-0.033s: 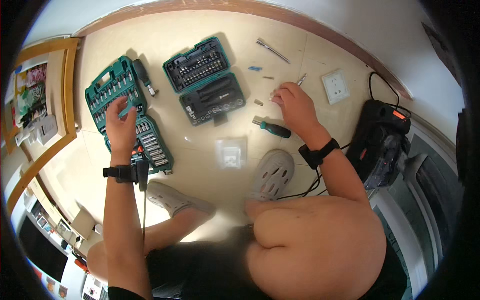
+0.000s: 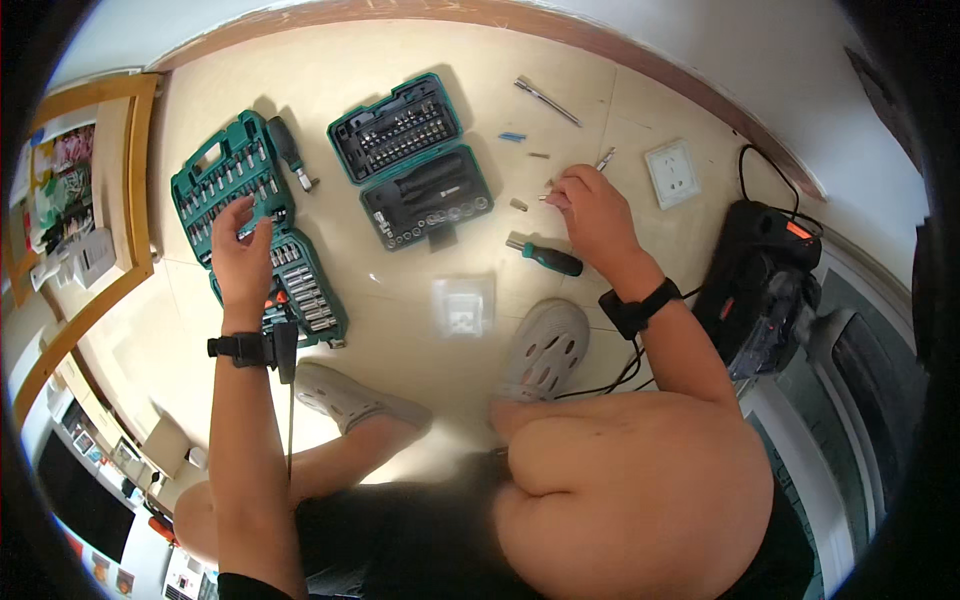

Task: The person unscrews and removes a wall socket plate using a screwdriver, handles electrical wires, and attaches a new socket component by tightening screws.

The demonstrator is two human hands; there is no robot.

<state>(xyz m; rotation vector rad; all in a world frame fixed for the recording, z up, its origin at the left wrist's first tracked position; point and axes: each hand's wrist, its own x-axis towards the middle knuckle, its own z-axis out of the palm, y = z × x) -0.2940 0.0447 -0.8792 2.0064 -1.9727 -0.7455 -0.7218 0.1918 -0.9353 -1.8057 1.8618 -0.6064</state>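
Small metal piece (image 2: 543, 198) at the tips of the right hand (image 2: 600, 222), thumb and fingers pinching it, low over a pale, glossy tiled floor (image 2: 400, 290). Stubby metal bit (image 2: 519, 204) lying just beside; a thin brownish bit (image 2: 538, 155) and blue slivers (image 2: 512, 137) a little farther up. Slim metal shaft (image 2: 607, 157) near the knuckles. Green-and-black screwdriver (image 2: 552, 260) below the fingertips, shaft pointing left.

Left hand (image 2: 240, 265) over the large case (image 2: 183, 190), thumb and fingers apart, loosely curved; contact with the case: cannot tell. Case is green moulded plastic, opened flat, with small bits in rows in the upper half and shiny cylindrical sockets in the lower. Dark-handled ratchet (image 2: 286, 145) lying along its right side.

Between the hands, the smaller case (image 2: 352, 172), also open: upper half packed with rows of bits, lower half dark, round sockets along its near edge. Clear, boxy plastic piece (image 2: 463, 306) nearer the feet.

Outward: straight metal rod (image 2: 547, 102); square white socket plate (image 2: 672, 173); black bag-like bundle (image 2: 745, 290) with cord at right. Brown skirting (image 2: 450, 12) curves along a white wall (image 2: 700, 45); wooden frame (image 2: 143, 140) at left. Perforated grey clogs (image 2: 545, 345) on the floor.
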